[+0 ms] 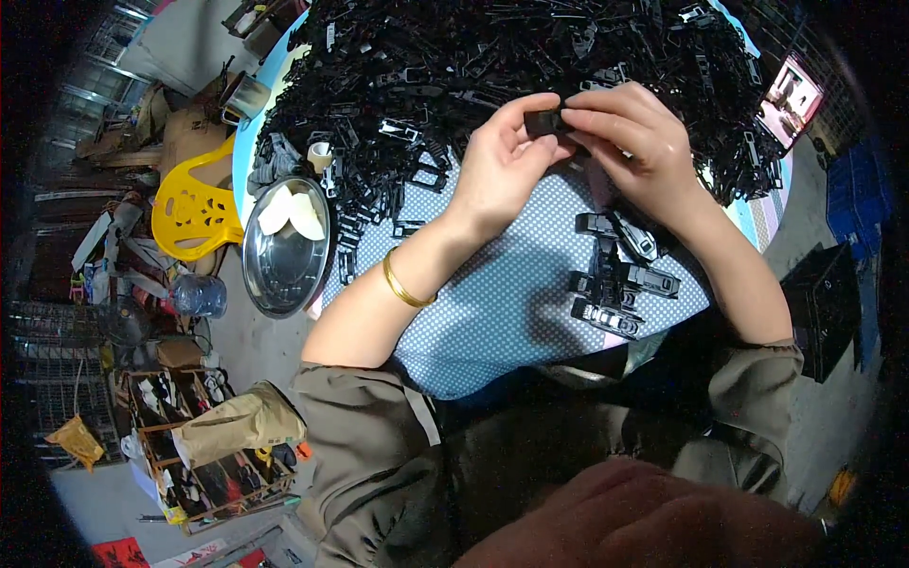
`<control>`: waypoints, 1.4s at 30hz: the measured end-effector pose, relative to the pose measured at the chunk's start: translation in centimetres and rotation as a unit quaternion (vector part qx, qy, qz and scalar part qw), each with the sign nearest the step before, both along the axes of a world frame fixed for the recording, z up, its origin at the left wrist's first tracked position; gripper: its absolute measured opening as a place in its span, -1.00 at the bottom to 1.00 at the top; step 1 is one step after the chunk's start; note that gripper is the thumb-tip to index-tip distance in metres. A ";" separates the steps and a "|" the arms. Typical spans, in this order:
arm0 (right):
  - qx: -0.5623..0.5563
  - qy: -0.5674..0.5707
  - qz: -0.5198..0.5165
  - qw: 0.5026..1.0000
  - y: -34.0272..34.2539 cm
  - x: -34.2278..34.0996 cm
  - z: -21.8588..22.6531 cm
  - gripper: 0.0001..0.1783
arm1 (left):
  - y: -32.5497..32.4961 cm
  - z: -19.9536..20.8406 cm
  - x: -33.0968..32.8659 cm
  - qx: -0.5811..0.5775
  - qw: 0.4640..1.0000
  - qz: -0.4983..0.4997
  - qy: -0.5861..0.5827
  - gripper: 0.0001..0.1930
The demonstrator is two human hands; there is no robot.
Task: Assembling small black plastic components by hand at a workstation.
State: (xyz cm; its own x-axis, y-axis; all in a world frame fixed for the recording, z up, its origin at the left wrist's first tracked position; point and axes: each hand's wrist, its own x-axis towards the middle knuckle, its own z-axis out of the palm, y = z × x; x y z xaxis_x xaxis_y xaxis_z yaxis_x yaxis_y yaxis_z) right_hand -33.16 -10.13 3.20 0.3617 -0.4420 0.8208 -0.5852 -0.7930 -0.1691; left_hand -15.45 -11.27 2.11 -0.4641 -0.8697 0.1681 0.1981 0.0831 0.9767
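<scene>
Between my two hands, above the table, is a small black plastic part; its exact kind is too small to make out. My left hand pinches it between thumb and fingers, a gold bangle on that wrist. My right hand has its fingertips closed on the part's right end. Just beyond them spreads a big heap of black plastic parts, jumbled together. Nearer me, below my right hand, lies a small group of black clip-like pieces on the blue dotted tablecloth.
A steel bowl with two pale pieces stands at the table's left edge, near a small paper cup. A yellow plastic stool and a shelf rack are on the left. Blue crates stand at right.
</scene>
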 end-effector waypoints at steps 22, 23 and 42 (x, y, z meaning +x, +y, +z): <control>0.117 0.166 -0.111 0.973 -0.8 -0.4 -0.9 -0.84 | -2.1 2.4 2.2 0.092 0.992 0.053 0.063 -0.62; 0.132 0.149 -0.067 0.978 -0.8 -0.7 -0.9 -0.84 | -2.0 2.5 2.2 0.085 0.994 0.055 0.043 -0.61; 0.149 -0.049 0.013 0.988 -0.2 -0.9 0.4 -0.59 | -0.6 1.5 0.4 0.161 0.987 -0.006 0.023 -0.63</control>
